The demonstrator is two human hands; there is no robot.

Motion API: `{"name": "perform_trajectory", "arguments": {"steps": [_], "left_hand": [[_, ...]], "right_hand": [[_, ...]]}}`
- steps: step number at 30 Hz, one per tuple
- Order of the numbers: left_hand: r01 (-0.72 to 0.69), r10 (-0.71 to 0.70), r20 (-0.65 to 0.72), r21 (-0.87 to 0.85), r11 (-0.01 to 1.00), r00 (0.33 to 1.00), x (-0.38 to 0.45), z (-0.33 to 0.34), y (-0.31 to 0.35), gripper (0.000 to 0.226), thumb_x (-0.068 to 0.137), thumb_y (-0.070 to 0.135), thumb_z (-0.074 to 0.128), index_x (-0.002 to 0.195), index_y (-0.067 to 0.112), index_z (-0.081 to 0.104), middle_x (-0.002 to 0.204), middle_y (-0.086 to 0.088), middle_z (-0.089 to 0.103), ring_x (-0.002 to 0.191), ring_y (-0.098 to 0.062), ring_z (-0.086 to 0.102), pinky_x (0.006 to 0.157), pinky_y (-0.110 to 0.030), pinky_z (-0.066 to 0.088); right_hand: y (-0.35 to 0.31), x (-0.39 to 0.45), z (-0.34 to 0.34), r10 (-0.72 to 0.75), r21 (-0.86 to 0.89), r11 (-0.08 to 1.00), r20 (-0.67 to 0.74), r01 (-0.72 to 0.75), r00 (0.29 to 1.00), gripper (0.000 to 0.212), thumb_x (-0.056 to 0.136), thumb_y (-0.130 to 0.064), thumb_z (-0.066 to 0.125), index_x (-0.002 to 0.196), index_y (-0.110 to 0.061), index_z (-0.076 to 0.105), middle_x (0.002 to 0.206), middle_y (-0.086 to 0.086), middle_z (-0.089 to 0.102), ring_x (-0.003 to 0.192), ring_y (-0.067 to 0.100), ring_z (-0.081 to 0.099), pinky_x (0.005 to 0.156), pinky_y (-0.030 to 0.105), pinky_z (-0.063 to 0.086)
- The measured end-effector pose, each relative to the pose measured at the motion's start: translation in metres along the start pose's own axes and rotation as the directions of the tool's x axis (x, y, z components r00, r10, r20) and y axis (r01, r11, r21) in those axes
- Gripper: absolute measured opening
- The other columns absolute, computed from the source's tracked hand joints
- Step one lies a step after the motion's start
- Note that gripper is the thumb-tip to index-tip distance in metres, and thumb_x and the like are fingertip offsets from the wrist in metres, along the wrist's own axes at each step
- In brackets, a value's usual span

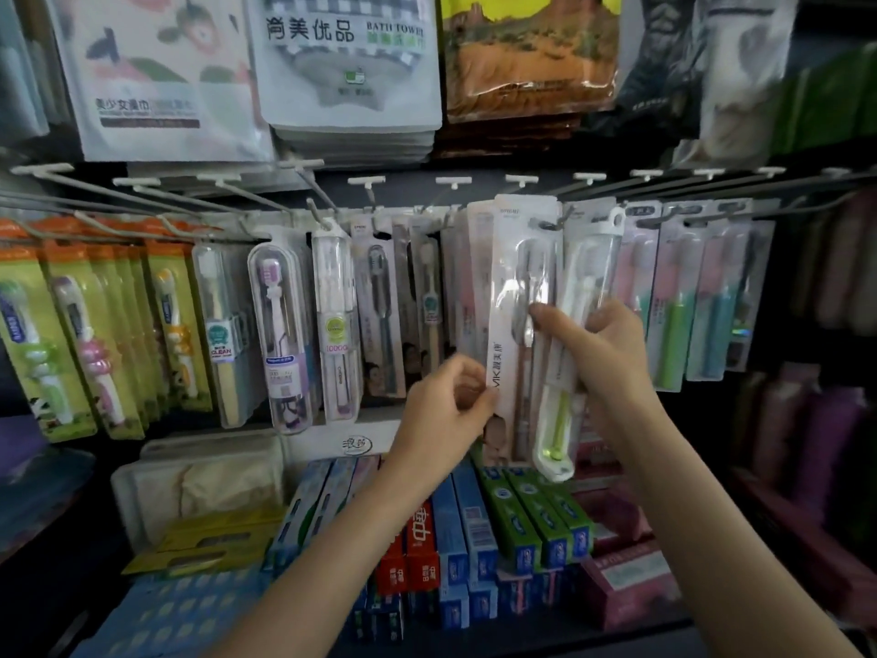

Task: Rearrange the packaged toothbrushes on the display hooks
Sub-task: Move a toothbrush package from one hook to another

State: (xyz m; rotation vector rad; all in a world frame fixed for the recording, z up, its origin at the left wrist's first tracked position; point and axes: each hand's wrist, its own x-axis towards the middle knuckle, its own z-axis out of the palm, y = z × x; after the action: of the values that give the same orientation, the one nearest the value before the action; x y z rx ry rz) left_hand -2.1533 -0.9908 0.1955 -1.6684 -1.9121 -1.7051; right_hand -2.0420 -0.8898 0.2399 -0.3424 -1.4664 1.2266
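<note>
1. Your left hand (pixel 446 401) pinched the lower edge of the white carded toothbrush pack (pixel 517 296), which hung near centre.
2. Your right hand (pixel 593 353) curled round the clear toothbrush case (pixel 576 353), thumb pressing the white pack.
3. At 9 o'clock, orange-topped children's brushes (pixel 95 334) crowded their hooks.
4. At 3 o'clock hung pink and green packs (pixel 683 296).
5. At 6 o'clock, toothpaste boxes (pixel 479 539) lay below.
6. At 12 o'clock, bath towel packs (pixel 351 64) overhung the hooks (pixel 446 182).
</note>
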Motion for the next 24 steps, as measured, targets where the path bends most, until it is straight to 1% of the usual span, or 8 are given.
{"name": "perform_trajectory", "arguments": {"steps": [2, 6, 8, 13, 15, 18, 22, 24], "left_hand": [[0.004, -0.004, 0.028, 0.008, 1.0, 1.0, 0.01, 0.016, 0.006, 0.007, 0.086, 0.014, 0.063, 0.088, 0.015, 0.057, 0.08, 0.008, 0.061, 0.075, -0.001, 0.059, 0.067, -0.01, 0.045], [0.031, -0.033, 0.037, 0.053, 0.998, 0.999, 0.029, 0.046, 0.016, 0.01, 0.088, 0.015, 0.062, 0.088, 0.018, 0.052, 0.08, 0.009, 0.057, 0.078, -0.007, 0.057, 0.07, -0.013, 0.045], [0.031, -0.031, -0.001, 0.075, 0.997, 1.0, 0.036, 0.054, 0.017, 0.01, 0.088, 0.015, 0.061, 0.089, 0.018, 0.051, 0.084, 0.006, 0.058, 0.083, -0.01, 0.059, 0.073, -0.016, 0.046], [0.057, -0.056, -0.024, 0.045, 0.997, 0.998, 0.04, 0.067, 0.012, 0.009, 0.089, 0.016, 0.06, 0.09, 0.018, 0.051, 0.082, 0.009, 0.056, 0.085, -0.012, 0.06, 0.078, -0.025, 0.05], [0.079, -0.078, -0.029, 0.044, 0.996, 0.997, 0.042, 0.073, 0.012, 0.009, 0.09, 0.016, 0.059, 0.089, 0.019, 0.05, 0.081, 0.009, 0.057, 0.083, -0.014, 0.06, 0.079, -0.033, 0.051], [0.083, -0.081, -0.042, 0.037, 0.996, 0.996, 0.042, 0.081, 0.017, 0.01, 0.091, 0.016, 0.057, 0.088, 0.017, 0.047, 0.077, 0.009, 0.055, 0.076, -0.012, 0.059, 0.072, -0.027, 0.051], [0.07, -0.069, -0.02, 0.061, 0.996, 0.997, 0.031, 0.092, 0.013, 0.014, 0.092, 0.016, 0.056, 0.084, 0.016, 0.044, 0.077, 0.001, 0.058, 0.073, -0.013, 0.059, 0.068, -0.027, 0.05], [0.099, -0.098, -0.033, 0.018, 0.995, 0.995, 0.033, 0.092, 0.011, 0.019, 0.091, 0.015, 0.056, 0.079, 0.02, 0.042, 0.076, 0.003, 0.056, 0.074, -0.011, 0.058, 0.068, -0.024, 0.047]], "right_hand": [[0.001, 0.008, -0.014, -0.011, -0.06, 0.998, -0.085, 0.006, 0.996, 0.027, 0.076, -0.022, 0.075, 0.077, -0.019, 0.049, 0.063, -0.009, 0.054, 0.053, 0.001, 0.056, 0.047, 0.014, 0.043], [0.004, 0.03, -0.032, -0.015, -0.163, 0.987, -0.149, -0.009, 0.989, 0.026, 0.076, -0.028, 0.075, 0.083, -0.023, 0.05, 0.082, 0.002, 0.06, 0.071, 0.017, 0.06, 0.054, 0.023, 0.049], [0.001, 0.04, -0.034, -0.033, -0.253, 0.967, -0.123, 0.001, 0.992, 0.027, 0.077, -0.03, 0.073, 0.084, -0.023, 0.048, 0.085, 0.004, 0.059, 0.073, 0.019, 0.059, 0.061, 0.03, 0.053], [0.0, 0.047, -0.038, -0.152, -0.393, 0.911, -0.032, 0.128, 0.988, 0.026, 0.08, -0.024, 0.07, 0.084, -0.02, 0.045, 0.073, -0.003, 0.047, 0.06, 0.009, 0.041, 0.052, 0.019, 0.037], [-0.001, 0.049, -0.041, -0.194, -0.408, 0.896, -0.001, 0.177, 0.981, 0.025, 0.08, -0.021, 0.071, 0.087, -0.016, 0.048, 0.071, -0.002, 0.05, 0.056, 0.009, 0.043, 0.048, 0.018, 0.039], [-0.002, 0.053, -0.045, -0.204, -0.4, 0.895, 0.021, 0.196, 0.979, 0.024, 0.079, -0.016, 0.071, 0.088, -0.016, 0.049, 0.068, -0.004, 0.051, 0.048, -0.001, 0.045, 0.043, 0.012, 0.037], [0.008, 0.055, -0.05, -0.194, -0.468, 0.857, 0.095, 0.216, 0.976, 0.026, 0.077, -0.022, 0.073, 0.086, -0.016, 0.049, 0.071, 0.008, 0.056, 0.056, 0.021, 0.05, 0.05, 0.034, 0.045], [0.008, 0.057, -0.045, -0.196, -0.47, 0.853, 0.112, 0.225, 0.974, 0.027, 0.077, -0.023, 0.074, 0.085, -0.016, 0.048, 0.067, 0.005, 0.052, 0.053, 0.018, 0.045, 0.049, 0.028, 0.043]]}}
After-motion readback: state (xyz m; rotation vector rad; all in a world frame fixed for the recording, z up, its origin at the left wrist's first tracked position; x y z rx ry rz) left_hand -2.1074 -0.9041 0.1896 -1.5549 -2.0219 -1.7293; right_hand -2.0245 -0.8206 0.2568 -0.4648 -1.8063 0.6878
